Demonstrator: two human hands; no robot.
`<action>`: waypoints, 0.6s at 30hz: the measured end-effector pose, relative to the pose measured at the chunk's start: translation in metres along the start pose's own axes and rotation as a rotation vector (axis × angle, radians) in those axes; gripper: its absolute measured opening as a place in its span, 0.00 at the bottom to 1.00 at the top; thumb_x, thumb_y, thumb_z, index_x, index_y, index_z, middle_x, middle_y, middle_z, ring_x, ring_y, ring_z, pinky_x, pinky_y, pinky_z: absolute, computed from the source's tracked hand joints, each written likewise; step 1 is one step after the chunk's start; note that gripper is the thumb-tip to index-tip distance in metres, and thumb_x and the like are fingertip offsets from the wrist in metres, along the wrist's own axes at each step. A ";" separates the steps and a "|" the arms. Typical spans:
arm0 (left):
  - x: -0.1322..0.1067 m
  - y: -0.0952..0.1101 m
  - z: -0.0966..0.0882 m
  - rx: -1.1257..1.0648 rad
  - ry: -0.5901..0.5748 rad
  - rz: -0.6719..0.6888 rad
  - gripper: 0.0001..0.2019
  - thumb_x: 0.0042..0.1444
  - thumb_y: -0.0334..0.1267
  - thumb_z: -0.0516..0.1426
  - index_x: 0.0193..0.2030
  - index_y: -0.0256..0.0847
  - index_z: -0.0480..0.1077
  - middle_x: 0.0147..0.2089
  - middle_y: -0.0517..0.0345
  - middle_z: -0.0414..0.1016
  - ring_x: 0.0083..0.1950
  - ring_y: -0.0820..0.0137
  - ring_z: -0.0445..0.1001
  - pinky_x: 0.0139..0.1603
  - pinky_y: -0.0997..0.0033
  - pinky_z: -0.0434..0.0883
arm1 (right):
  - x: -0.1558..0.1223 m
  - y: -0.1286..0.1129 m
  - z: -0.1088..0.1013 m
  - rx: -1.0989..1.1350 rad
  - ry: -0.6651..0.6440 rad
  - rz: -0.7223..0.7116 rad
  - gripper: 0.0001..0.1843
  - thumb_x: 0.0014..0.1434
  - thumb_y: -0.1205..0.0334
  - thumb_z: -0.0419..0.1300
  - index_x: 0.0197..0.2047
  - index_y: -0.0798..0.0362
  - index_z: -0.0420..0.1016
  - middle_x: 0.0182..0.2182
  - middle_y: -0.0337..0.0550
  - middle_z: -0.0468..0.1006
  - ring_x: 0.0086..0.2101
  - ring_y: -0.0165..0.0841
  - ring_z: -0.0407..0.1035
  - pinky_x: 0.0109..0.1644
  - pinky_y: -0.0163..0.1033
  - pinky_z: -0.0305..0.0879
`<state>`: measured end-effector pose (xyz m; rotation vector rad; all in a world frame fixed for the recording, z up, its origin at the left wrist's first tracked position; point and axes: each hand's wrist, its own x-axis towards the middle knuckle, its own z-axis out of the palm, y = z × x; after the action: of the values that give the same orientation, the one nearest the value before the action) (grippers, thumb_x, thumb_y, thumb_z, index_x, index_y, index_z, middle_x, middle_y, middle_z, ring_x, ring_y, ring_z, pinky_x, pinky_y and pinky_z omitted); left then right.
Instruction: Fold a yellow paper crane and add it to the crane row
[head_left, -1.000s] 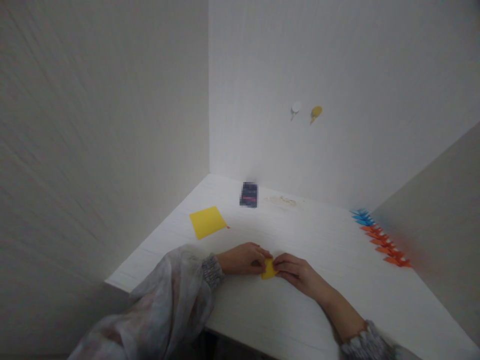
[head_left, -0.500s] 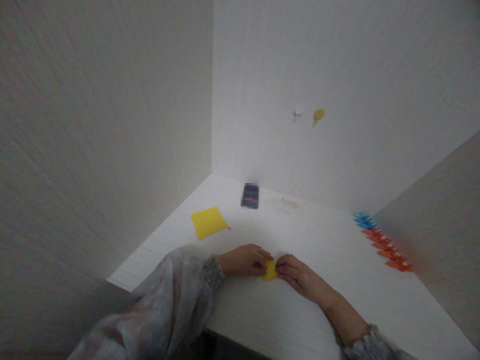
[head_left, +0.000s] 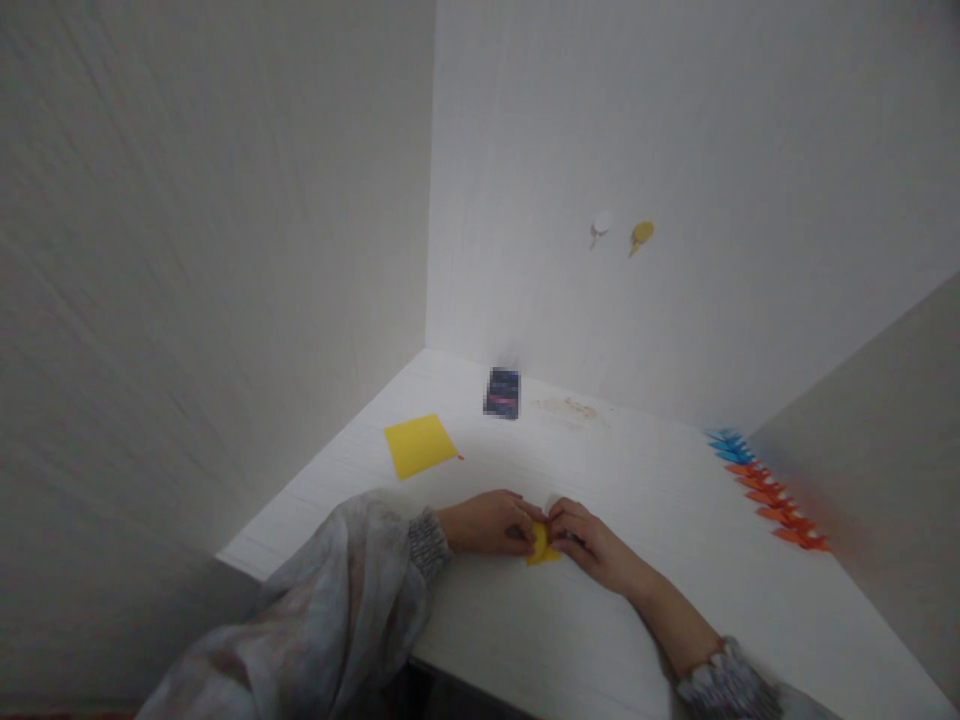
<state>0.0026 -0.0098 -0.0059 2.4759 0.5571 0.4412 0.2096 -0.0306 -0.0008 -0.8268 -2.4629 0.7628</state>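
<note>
A small folded yellow paper (head_left: 540, 547) lies on the white table (head_left: 600, 620) between my two hands. My left hand (head_left: 491, 522) pinches its left side with closed fingers. My right hand (head_left: 589, 535) presses and pinches the right side, its fingers curled over the paper. Both hands rest on the tabletop and touch each other over the paper. Most of the paper is hidden under the fingers.
A flat yellow paper stack (head_left: 418, 445) lies to the far left. A dark small card-like object (head_left: 503, 392) stands near the back wall. A row of blue folded pieces (head_left: 726, 442) and orange folded pieces (head_left: 784, 513) lines the right wall. Two hooks (head_left: 621, 234) are on the back wall.
My right hand has slid a little left over the yellow paper, covering more of it. The left hand has hardly moved. The view has shifted slightly.
</note>
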 end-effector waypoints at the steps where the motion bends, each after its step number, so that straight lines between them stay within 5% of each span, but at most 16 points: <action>1: 0.000 0.000 0.000 -0.003 -0.006 -0.002 0.05 0.49 0.38 0.55 0.31 0.41 0.70 0.51 0.61 0.66 0.49 0.71 0.66 0.55 0.68 0.53 | 0.000 0.000 -0.001 0.016 -0.004 0.002 0.09 0.58 0.60 0.48 0.33 0.52 0.67 0.35 0.45 0.66 0.38 0.34 0.61 0.43 0.42 0.60; 18: -0.001 0.001 0.000 0.006 0.049 -0.010 0.06 0.47 0.36 0.56 0.31 0.41 0.73 0.47 0.56 0.67 0.43 0.72 0.68 0.45 0.75 0.63 | 0.003 -0.002 0.010 -0.032 0.075 0.111 0.06 0.57 0.64 0.47 0.30 0.53 0.61 0.33 0.45 0.62 0.35 0.33 0.59 0.41 0.43 0.61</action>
<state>0.0024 -0.0112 -0.0056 2.4727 0.5918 0.4983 0.2010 -0.0335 -0.0062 -0.9934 -2.3843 0.7194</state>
